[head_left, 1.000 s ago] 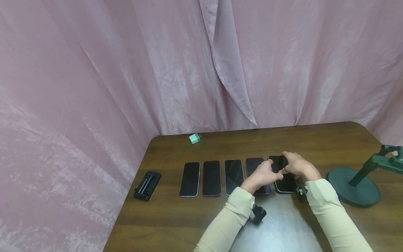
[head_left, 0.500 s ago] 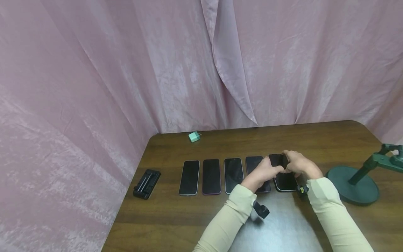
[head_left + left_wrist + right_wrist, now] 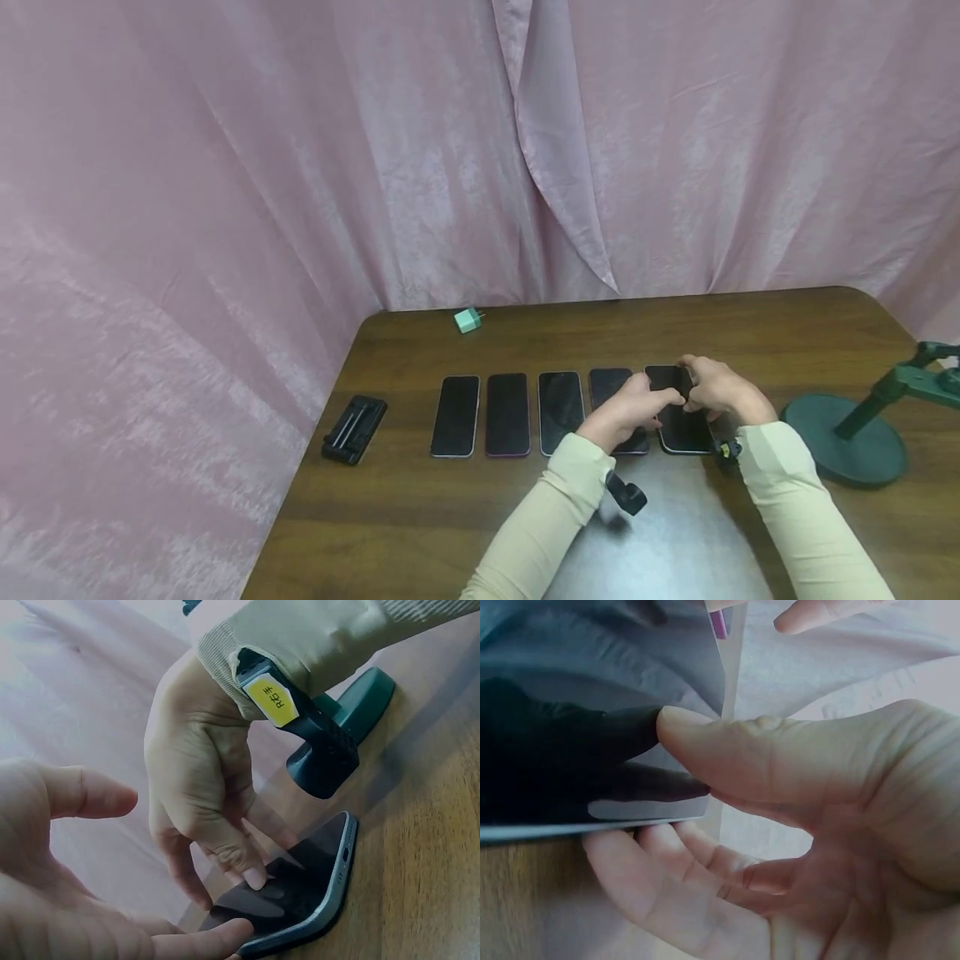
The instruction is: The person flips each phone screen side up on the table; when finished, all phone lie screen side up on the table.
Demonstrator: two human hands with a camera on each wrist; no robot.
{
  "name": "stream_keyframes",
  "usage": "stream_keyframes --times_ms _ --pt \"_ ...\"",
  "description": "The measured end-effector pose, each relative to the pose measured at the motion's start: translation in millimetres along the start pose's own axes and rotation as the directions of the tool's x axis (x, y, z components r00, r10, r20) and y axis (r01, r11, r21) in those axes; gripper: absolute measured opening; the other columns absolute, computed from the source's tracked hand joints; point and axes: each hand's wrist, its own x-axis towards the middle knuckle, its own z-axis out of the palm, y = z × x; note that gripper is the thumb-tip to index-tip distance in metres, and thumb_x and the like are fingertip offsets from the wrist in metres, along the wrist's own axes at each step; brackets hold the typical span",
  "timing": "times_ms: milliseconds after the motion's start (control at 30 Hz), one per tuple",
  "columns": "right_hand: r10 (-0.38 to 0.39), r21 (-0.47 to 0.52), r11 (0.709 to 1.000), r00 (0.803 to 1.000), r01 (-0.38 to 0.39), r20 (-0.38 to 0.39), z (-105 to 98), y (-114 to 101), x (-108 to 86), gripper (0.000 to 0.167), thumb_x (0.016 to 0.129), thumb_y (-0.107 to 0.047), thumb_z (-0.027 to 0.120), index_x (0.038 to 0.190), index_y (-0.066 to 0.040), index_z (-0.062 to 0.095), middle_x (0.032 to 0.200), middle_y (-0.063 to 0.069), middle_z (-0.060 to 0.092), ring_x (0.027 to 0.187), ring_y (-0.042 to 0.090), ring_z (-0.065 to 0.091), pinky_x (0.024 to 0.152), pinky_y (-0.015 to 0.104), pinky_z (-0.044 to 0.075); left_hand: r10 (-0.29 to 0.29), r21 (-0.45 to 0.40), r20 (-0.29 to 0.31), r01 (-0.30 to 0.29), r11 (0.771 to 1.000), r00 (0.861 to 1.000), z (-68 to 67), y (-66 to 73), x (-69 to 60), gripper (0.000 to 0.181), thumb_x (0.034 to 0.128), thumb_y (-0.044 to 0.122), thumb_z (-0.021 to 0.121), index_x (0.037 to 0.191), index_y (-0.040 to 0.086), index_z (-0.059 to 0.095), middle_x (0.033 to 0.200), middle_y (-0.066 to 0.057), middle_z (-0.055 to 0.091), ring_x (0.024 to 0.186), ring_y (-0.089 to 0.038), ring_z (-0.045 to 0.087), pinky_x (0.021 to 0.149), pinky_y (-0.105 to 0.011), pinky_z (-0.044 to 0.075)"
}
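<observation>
A black-screened smartphone (image 3: pixel 684 433) lies face up at the right end of a row of phones on the wooden table. My right hand (image 3: pixel 723 393) grips its far right part. In the right wrist view the thumb (image 3: pixel 742 750) presses on the glass while curled fingers (image 3: pixel 660 877) hold the side edge. My left hand (image 3: pixel 628 412) reaches over the neighbouring dark phone (image 3: pixel 609 383), which it partly covers. Seen from the left wrist, a straight finger (image 3: pixel 206 941) touches the phone's near edge, and the left thumb (image 3: pixel 94 793) stands away from it.
Three more phones lie to the left: one white-edged (image 3: pixel 455 417), one purple-edged (image 3: pixel 507 417) and one silver-edged (image 3: pixel 560 408). A black case-like holder (image 3: pixel 354 429) lies far left. A mint plug adapter (image 3: pixel 468 320) sits at the back. A green stand's base (image 3: pixel 843 442) is right.
Both hands stay at the rightmost phone. The left hand's fingertips have shifted slightly up along it towards the right hand. The view has moved a little; the phones lie as before.
</observation>
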Motion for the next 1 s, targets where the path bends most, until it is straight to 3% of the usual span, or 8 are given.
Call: stream_keyframes --times_ms 100,233,333,400,533,667,767,1000 --pt "0.001 0.008 1.000 1.000 -0.001 -0.003 -2 4 1.4 0.074 0.075 0.017 0.068 0.138 0.021 0.032 0.113 0.043 0.047 0.088 0.043 0.062 0.057 0.042 0.059 -0.009 0.008 0.025 0.009 1.000 1.000 -1.9 1.0 0.5 0.077 0.0897 0.014 0.068 0.150 -0.014 0.029 0.156 -0.027 0.033 0.126 -0.033 0.055 0.093 -0.046 0.053" --pt "0.019 0.000 1.000 1.000 -0.019 -0.011 -4 9 2.1 0.070 0.076 0.018 0.065 0.138 0.021 0.032 0.103 0.036 0.051 0.082 0.037 0.064 0.056 0.040 0.059 -0.008 0.020 0.060 0.007 1.000 0.998 -6.5 2.6 1.3 0.069 0.0924 0.014 0.068 0.147 -0.013 0.035 0.147 -0.023 0.043 0.119 -0.035 0.060 0.094 -0.045 0.053" --pt "0.033 -0.052 0.998 0.999 -0.035 -0.041 -6 10 1.7 0.062 0.082 0.012 0.064 0.135 0.022 0.034 0.099 0.033 0.054 0.079 0.036 0.063 0.057 0.041 0.059 0.027 0.063 0.088 -0.033 0.997 0.996 -12.7 5.3 1.7 0.059 0.0933 0.012 0.067 0.142 -0.012 0.044 0.129 -0.017 0.055 0.109 -0.033 0.064 0.090 -0.041 0.055" --pt "0.025 -0.113 0.993 0.997 -0.034 -0.075 -8 7 1.4 0.059 0.086 0.003 0.066 0.133 0.023 0.037 0.103 0.038 0.055 0.085 0.043 0.063 0.065 0.048 0.058 0.062 0.124 0.100 -0.074 0.989 0.993 -17.2 7.7 1.7 0.053 0.0933 0.011 0.067 0.138 -0.010 0.050 0.120 -0.015 0.060 0.104 -0.032 0.065 0.088 -0.037 0.056" --pt "-0.039 -0.228 0.974 0.990 0.006 -0.138 -10 -4 2.5 0.058 0.093 -0.014 0.065 0.129 0.025 0.042 0.119 0.045 0.053 0.106 0.057 0.055 0.085 0.063 0.048 0.117 0.321 0.092 -0.141 0.937 0.989 -27.1 12.0 1.1 0.048 0.0952 0.018 0.068 0.137 -0.003 0.055 0.124 -0.012 0.064 0.107 -0.021 0.064 0.091 -0.029 0.052" --pt "-0.104 -0.257 0.964 0.983 0.062 -0.154 -9 -18 6.0 0.060 0.097 -0.020 0.063 0.132 0.024 0.041 0.126 0.046 0.050 0.117 0.061 0.048 0.093 0.068 0.042 0.145 0.492 0.073 -0.162 0.855 0.987 -37.9 13.1 -1.3 0.049 0.0969 0.026 0.067 0.139 0.003 0.056 0.128 -0.011 0.064 0.112 -0.016 0.062 0.093 -0.029 0.050" --pt "-0.162 -0.269 0.956 0.972 0.113 -0.168 -7 -30 8.8 0.060 0.099 -0.022 0.062 0.134 0.022 0.042 0.128 0.046 0.048 0.119 0.061 0.046 0.096 0.068 0.039 0.169 0.565 0.057 -0.171 0.807 0.984 -46.7 13.3 -2.8 0.050 0.0971 0.029 0.066 0.140 0.005 0.056 0.130 -0.012 0.064 0.114 -0.017 0.062 0.092 -0.030 0.050" --pt "-0.249 -0.295 0.937 0.948 0.186 -0.196 -2 -66 14.8 0.060 0.104 -0.028 0.054 0.142 0.017 0.039 0.138 0.045 0.040 0.125 0.062 0.041 0.099 0.072 0.034 0.216 0.633 0.023 -0.182 0.753 0.976 -76.3 21.5 -6.5 0.053 0.0975 0.030 0.065 0.142 0.004 0.052 0.131 -0.016 0.063 0.118 -0.022 0.061 0.094 -0.032 0.050"
